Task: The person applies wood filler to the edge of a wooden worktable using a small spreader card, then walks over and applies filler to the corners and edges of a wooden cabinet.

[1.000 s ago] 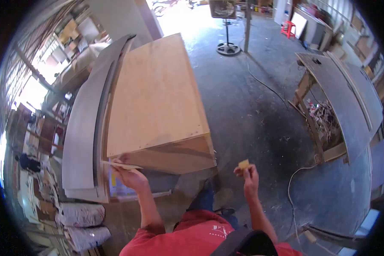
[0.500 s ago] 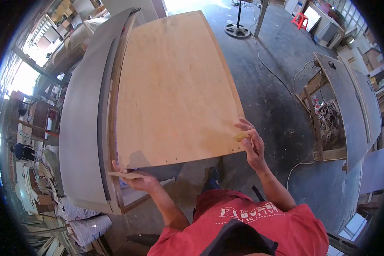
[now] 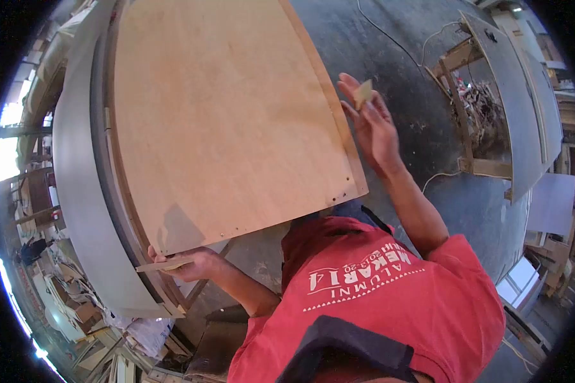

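A large plywood panel [image 3: 230, 121] lies flat before me, with small dark holes near its front edge. My left hand [image 3: 198, 263] is at the panel's front left corner, closed on a thin flat tan piece [image 3: 164, 265]. Beside the panel's right edge, my right hand [image 3: 378, 137] is raised with fingers partly spread. It pinches a small, thin yellowish piece [image 3: 363, 94] whose material I cannot make out. Whether the left fingers touch the panel's underside is hidden.
A long grey board [image 3: 83, 172] runs along the panel's left side. To the right stands a grey-topped wooden frame [image 3: 517, 115] with scraps inside. A cable [image 3: 390, 35] crosses the floor. White sacks [image 3: 148, 333] and wood offcuts lie at lower left.
My view has tilted down and shifted. The right hand has moved away from the near right corner, farther along the right edge, and its yellowish piece has turned upright. The left hand stays at its corner.
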Demonstrator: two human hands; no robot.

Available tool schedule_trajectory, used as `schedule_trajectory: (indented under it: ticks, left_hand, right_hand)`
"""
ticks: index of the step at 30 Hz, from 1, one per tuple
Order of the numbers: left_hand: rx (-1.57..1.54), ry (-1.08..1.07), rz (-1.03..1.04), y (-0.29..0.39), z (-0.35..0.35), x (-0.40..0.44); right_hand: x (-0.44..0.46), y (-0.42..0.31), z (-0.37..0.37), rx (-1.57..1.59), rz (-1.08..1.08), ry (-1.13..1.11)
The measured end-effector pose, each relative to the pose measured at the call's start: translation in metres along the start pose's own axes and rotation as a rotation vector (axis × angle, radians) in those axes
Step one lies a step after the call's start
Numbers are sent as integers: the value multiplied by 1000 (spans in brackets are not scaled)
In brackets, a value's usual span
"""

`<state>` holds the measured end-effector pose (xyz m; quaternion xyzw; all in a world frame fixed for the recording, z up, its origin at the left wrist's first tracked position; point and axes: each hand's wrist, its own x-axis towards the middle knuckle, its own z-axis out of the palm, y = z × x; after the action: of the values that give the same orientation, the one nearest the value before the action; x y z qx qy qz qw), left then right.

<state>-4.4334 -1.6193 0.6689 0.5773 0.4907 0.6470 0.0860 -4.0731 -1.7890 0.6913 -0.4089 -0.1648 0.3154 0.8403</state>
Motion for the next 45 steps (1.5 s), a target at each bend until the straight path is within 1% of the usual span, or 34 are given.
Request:
schedule_trajectory:
  ticks: [1,2,4,6,8,9,11,12,13,15,16,18,19,20,21,22,23,25,26,27,28,29,30,31,32,33,34,35,39,41,45]
  left_hand:
    - [64,-20,73,0,3,1]
    - [-229,30,-46,-9,6,0]
    - [-251,80,-47,-4,14,2]
    - [-269,140,-50,0,16,2]
    - [141,124,17,-3,14,5]
    - [140,132,25,-6,14,8]
    - [-158,170,-66,-10,17,11]
    - [-166,198,-135,16,28,14]
    - [-165,200,-125,16,31,20]
    - [-389,338,-359,11,42,44]
    - [-400,335,-343,8,47,53]
    - [25,168,-99,2,58,70]
    - [17,167,-82,4,71,82]
    - [-42,229,-172,8,83,96]
    - [-101,291,-261,10,94,112]
    - [-197,331,-292,-3,100,131]
    - [-201,336,-277,7,116,142]
    - [-259,341,-316,36,144,162]
    - [-272,360,-300,31,152,179]
    - [-423,378,-391,16,153,203]
    - [-572,385,-480,8,157,224]
    - [-584,398,-460,11,169,236]
    - [-592,382,-461,15,180,245]
    - [-600,365,-467,13,189,254]
    - [-605,381,-457,-13,182,275]
    - [-624,292,-423,-52,173,307]
    - [-643,201,-389,-66,172,322]
    - [-645,216,-381,-55,185,324]
    - [-671,247,-412,-13,251,337]
    - [-694,247,-419,-1,276,350]
    - [-725,239,-422,9,329,376]
  right_hand:
    - [5,7,1,110,7,-77]
    - [4,12,1,112,6,-77]
    - [1,19,6,-27,11,-129]
    - [0,14,14,36,29,-105]
    - [7,12,21,105,37,-88]
    - [7,13,21,128,43,-69]
    - [13,12,23,159,50,-53]
    - [16,8,28,208,64,-36]
    - [20,3,32,259,78,-19]
    - [38,-7,42,309,92,-33]
    - [49,-11,45,348,109,-43]
    - [75,-16,57,376,44,-51]
    - [90,-19,63,388,-5,-54]
    - [102,-25,70,370,-52,-34]
    - [117,-24,72,312,-157,-53]
    - [134,-24,74,252,-265,-74]
    - [150,-26,80,252,-305,-98]
    - [177,-30,93,240,-358,-176]
    - [194,-33,98,242,-378,-217]
    - [211,-36,103,245,-397,-258]
    - [223,-38,107,140,-391,-276]
    - [239,-42,112,32,-386,-297]
    - [254,-45,120,46,-394,-314]
    - [268,-48,127,17,-409,-282]
    - [277,-51,132,-14,-421,-249]
    - [291,-55,136,-6,-421,-264]
    - [305,-58,140,-41,-387,-264]
    - [315,-61,144,-78,-353,-266]
    - [364,-67,160,-145,-333,-295]
    - [386,-71,169,-143,-327,-262]
    - [435,-74,185,-135,-304,-274]
